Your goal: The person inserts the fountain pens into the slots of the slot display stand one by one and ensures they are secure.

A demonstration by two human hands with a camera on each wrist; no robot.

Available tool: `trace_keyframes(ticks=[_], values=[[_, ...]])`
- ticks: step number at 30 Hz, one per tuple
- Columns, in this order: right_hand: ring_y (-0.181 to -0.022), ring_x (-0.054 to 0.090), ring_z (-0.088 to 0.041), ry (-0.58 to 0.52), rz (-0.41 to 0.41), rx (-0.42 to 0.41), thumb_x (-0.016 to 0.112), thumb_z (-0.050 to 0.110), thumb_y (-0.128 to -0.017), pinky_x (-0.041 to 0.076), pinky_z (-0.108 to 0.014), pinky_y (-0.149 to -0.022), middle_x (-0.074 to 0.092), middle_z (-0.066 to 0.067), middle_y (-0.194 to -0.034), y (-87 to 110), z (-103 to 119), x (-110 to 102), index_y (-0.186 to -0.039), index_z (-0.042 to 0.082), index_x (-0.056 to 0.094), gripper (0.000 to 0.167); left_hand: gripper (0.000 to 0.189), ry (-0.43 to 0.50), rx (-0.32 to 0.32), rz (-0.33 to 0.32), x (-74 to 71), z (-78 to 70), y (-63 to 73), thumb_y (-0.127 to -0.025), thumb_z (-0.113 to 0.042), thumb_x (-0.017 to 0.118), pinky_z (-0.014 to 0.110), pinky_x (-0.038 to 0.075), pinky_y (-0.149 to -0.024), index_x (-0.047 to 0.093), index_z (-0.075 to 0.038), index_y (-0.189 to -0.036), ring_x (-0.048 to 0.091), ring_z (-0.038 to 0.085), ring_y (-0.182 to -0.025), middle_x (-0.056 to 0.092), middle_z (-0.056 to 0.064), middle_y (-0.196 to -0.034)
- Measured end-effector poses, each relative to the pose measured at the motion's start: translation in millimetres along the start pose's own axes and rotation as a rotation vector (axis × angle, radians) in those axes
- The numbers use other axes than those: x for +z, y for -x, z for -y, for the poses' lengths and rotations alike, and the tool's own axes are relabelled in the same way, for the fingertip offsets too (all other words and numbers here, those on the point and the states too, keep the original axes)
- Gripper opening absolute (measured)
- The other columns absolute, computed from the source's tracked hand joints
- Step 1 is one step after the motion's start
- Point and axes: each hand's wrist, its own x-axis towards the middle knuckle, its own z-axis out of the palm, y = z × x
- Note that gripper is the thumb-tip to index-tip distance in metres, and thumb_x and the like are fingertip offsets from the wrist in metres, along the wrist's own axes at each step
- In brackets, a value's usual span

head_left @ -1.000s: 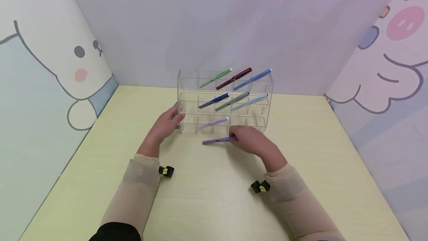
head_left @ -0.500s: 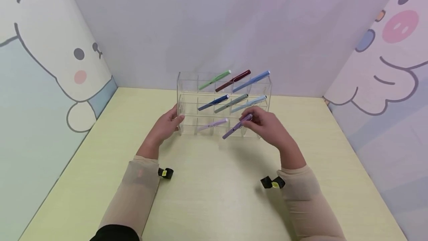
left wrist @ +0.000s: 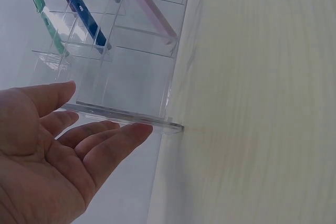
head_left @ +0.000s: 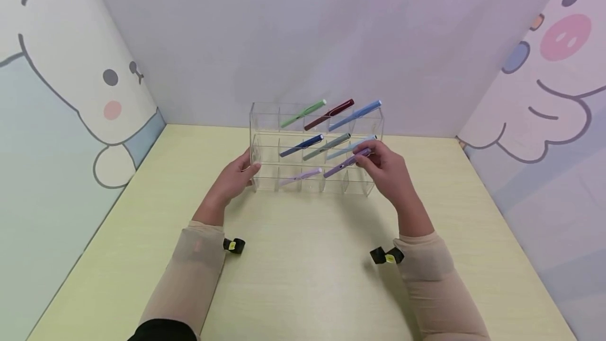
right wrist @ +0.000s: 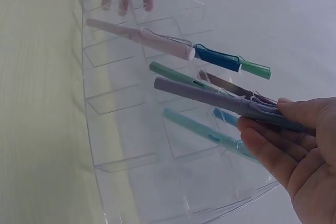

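A clear acrylic pen rack (head_left: 265, 119) with three tiers stands on the table. At its left side panel, my left hand (head_left: 234, 178) grips the edge, thumb on one side and fingers (left wrist: 118, 153) on the other. My right hand (head_left: 392, 175) pinches a purple pen (head_left: 342, 166) near its capped end, between thumb and fingers. This pen slants in front of the rack's right half, its lower end by the bottom tier. In that tier, to the left, leans a pale lilac pen (head_left: 303, 175). Whether the purple pen touches the rack, I cannot tell.
The top tier carries green (head_left: 303, 113), dark red (head_left: 329, 114) and blue (head_left: 355, 115) pens. Below them lean navy (head_left: 301, 146), grey-green (head_left: 326, 147) and light blue (head_left: 342, 150) pens. Behind the rack rises a pale wall (head_left: 303, 41).
My right hand has lifted the purple pen from just in front of the rack, tilted it, and brought it up and right toward the bottom tier. The left hand has stayed on the rack.
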Motion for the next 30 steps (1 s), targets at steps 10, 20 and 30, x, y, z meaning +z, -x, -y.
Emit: trace_keyframes(ticks=[10,20,30], values=[[-0.091,0.072,-0.023,-0.047,0.119,0.097,0.06,0.034,-0.099,0.061,-0.033,-0.08,0.068,-0.005,-0.102,-4.9,-18,14,-0.116,0.017,0.063,0.025,0.061,-0.003,-0.007,-0.01,1.2,0.4,-0.1,-0.104,-0.037,0.049,0.051,0.049,-0.103,0.016,-0.048,-0.153,0.045,0.033,-0.137,0.031,0.006,-0.16],[-0.098,0.07,-0.024,-0.143,0.249,0.204,0.063,0.032,-0.096,0.056,-0.05,-0.092,0.069,-0.009,-0.108,-7.8,-29,28,-0.116,0.013,0.064,0.028,0.061,-0.001,0.006,-0.018,0.9,1.4,0.0,-0.103,-0.04,0.05,0.051,0.05,-0.102,0.016,-0.047,-0.153,0.045,0.033,-0.137,0.032,0.008,-0.16],[-0.094,0.07,-0.019,-0.091,0.28,0.2,0.063,0.035,-0.096,0.055,-0.039,-0.084,0.072,-0.011,-0.105,-6.8,-30,35,-0.114,0.017,0.065,0.025,0.062,-0.003,-0.005,-0.002,0.8,-5.9,3.0,-0.104,-0.036,0.049,0.052,0.048,-0.103,0.015,-0.042,-0.156,0.044,0.034,-0.137,0.031,0.008,-0.16]])
